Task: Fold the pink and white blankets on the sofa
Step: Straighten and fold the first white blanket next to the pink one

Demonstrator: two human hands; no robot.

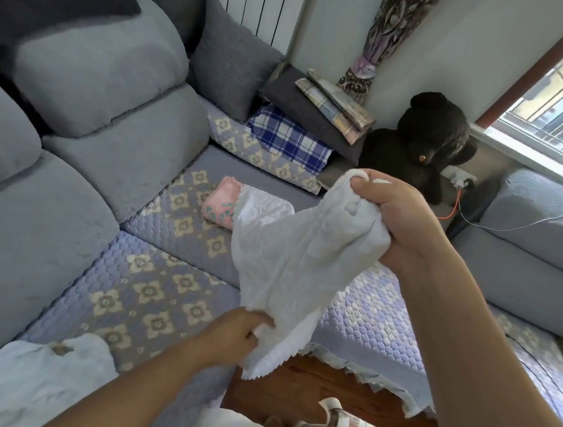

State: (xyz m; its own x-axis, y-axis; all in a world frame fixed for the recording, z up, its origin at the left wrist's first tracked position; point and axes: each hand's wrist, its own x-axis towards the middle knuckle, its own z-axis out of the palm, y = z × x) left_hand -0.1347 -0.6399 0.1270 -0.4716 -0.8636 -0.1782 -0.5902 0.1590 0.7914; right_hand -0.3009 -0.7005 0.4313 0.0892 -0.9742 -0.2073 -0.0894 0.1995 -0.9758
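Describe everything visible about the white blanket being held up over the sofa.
The white blanket is thin, crinkled cloth with a zigzag-cut lower edge. It hangs unfolded in the air above the sofa seat. The right hand grips a bunched upper corner; the left hand pinches its lower part. It partly hides the folded pink blanket lying behind it on the seat.

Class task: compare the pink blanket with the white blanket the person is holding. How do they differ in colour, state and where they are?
The pink blanket is pink with teal marks; the white blanket is plain white. The pink one lies folded on the sofa; the white one hangs unfolded in the air, gripped by the right hand above and the left hand below. Both are soft textured cloths.
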